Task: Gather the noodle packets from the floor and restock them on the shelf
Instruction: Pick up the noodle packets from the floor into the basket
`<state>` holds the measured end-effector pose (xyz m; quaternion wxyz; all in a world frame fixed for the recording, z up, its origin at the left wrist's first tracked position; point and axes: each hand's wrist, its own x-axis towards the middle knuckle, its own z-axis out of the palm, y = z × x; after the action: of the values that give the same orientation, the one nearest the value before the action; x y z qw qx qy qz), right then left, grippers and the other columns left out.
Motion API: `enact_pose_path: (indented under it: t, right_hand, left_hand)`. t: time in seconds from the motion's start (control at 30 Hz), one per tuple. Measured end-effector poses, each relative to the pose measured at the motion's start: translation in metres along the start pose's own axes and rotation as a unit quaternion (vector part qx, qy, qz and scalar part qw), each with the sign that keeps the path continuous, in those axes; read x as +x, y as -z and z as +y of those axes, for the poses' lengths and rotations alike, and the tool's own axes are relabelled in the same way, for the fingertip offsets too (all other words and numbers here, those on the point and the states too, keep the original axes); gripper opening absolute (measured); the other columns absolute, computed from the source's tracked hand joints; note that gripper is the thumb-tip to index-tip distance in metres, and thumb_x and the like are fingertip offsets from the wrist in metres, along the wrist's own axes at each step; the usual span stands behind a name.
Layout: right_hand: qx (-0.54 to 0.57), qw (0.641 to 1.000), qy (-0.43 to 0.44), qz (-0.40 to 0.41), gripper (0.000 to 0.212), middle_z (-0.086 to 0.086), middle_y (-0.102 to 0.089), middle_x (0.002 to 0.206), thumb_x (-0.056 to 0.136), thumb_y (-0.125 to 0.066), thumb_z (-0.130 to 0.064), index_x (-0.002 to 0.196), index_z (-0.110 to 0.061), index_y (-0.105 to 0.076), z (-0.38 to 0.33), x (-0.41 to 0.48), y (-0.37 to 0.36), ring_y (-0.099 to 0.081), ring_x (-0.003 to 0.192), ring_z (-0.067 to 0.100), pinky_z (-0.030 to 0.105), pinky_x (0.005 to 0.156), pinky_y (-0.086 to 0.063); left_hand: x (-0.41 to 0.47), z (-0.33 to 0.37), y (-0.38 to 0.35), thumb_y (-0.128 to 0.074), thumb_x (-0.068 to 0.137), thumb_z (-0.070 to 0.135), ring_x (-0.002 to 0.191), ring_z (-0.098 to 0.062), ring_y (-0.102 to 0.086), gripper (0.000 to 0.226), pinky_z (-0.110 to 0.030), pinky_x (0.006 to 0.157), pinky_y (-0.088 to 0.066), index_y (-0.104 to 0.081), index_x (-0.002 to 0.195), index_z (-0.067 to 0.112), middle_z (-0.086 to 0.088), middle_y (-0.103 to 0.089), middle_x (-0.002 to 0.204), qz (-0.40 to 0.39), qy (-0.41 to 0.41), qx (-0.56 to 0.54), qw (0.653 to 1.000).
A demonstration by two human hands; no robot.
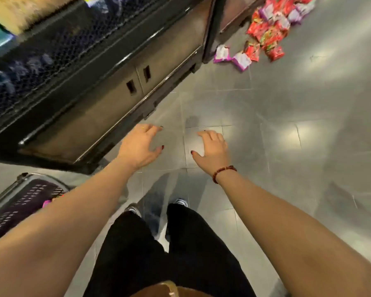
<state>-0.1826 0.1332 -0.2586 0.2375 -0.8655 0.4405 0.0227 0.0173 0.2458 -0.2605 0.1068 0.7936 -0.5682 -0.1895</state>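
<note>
Both hands are out in front, palms down, over the grey tiled floor [287,129]. The left hand [140,146] has its fingers loosely spread and isn't gripping anything. Same for the right hand [211,146]: relaxed, fingers a bit curved, nothing in it. There's a red bead bracelet [223,173] on the right wrist.

The packets [270,33] are in a messy pile on the floor at the top right (red ones mostly, some purple-and-white ones mixed in), right against the foot of the dark shelf [107,86] and well apart from both hands. The shelf runs along the left side, with two low cabinet doors at the bottom. What's up on it is too blurred to make out.

A basket [19,202] with a purple slotted wall sits on the floor at the lower left, next to the left forearm. Black trousers [137,254] and shoes [181,202] show below.
</note>
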Motion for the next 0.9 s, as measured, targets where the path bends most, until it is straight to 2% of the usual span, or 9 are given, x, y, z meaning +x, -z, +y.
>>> enact_pose_path:
  t: [0.1, 0.23, 0.37, 0.57, 0.73, 0.9]
  right_hand:
    - [0.013, 0.998, -0.049, 0.038, 0.053, 0.008, -0.054, 0.13, 0.081, -0.07, -0.031, 0.129, -0.014, -0.055, 0.041, -0.002, 0.022, -0.047, 0.119, 0.03, 0.037, 0.098, -0.038]
    - [0.034, 0.989, -0.13, 0.065, 0.054, 0.004, -0.048, 0.136, 0.084, -0.065, -0.033, 0.133, -0.017, -0.05, 0.089, 0.004, 0.051, -0.042, 0.125, 0.026, 0.036, 0.103, -0.035]
    - [0.038, 0.98, -0.176, 0.087, 0.054, 0.004, -0.048, 0.136, 0.084, -0.065, -0.033, 0.133, -0.017, -0.049, 0.129, 0.023, 0.077, -0.042, 0.126, 0.026, 0.038, 0.104, -0.035]
    - [0.018, 0.97, -0.216, 0.111, 0.055, 0.004, -0.046, 0.139, 0.086, -0.064, -0.034, 0.136, -0.018, -0.046, 0.187, 0.1, 0.13, -0.038, 0.128, 0.025, 0.036, 0.105, -0.031]
    - [0.002, 0.968, -0.231, 0.101, 0.056, 0.003, -0.045, 0.138, 0.087, -0.063, -0.035, 0.137, -0.02, -0.045, 0.221, 0.175, 0.181, -0.037, 0.128, 0.025, 0.034, 0.103, -0.029]
    - [0.024, 0.959, -0.256, 0.115, 0.057, 0.003, -0.045, 0.139, 0.086, -0.064, -0.035, 0.137, -0.019, -0.045, 0.261, 0.231, 0.22, -0.037, 0.129, 0.024, 0.033, 0.102, -0.028]
  left_hand:
    - [0.046, 0.044, 0.002, -0.065, 0.086, 0.035, 0.123, -0.029, -0.045, 0.057, -0.039, 0.102, -0.04, -0.049, 0.137, 0.017, -0.009, -0.053, 0.131, -0.018, -0.048, 0.021, 0.998]
    - [0.107, 0.092, 0.0, -0.066, 0.085, 0.033, 0.121, -0.031, -0.048, 0.058, -0.04, 0.099, -0.043, -0.05, 0.137, 0.015, -0.011, -0.056, 0.127, -0.049, -0.133, 0.04, 0.989]
    - [0.174, 0.125, -0.001, -0.067, 0.084, 0.033, 0.119, -0.031, -0.048, 0.058, -0.044, 0.097, -0.045, -0.049, 0.137, 0.016, -0.011, -0.056, 0.127, -0.076, -0.18, 0.05, 0.98]
    - [0.3, 0.162, 0.008, -0.067, 0.084, 0.033, 0.123, -0.031, -0.046, 0.06, -0.042, 0.095, -0.045, -0.048, 0.138, 0.016, -0.011, -0.054, 0.13, -0.081, -0.234, 0.054, 0.967]
    - [0.403, 0.194, 0.025, -0.066, 0.085, 0.036, 0.124, -0.03, -0.045, 0.061, -0.041, 0.097, -0.043, -0.046, 0.14, 0.017, -0.011, -0.052, 0.133, -0.098, -0.282, 0.095, 0.95]
    - [0.487, 0.231, 0.034, -0.065, 0.085, 0.039, 0.122, -0.029, -0.046, 0.061, -0.041, 0.098, -0.043, -0.046, 0.14, 0.018, -0.011, -0.052, 0.133, -0.101, -0.305, 0.108, 0.941]
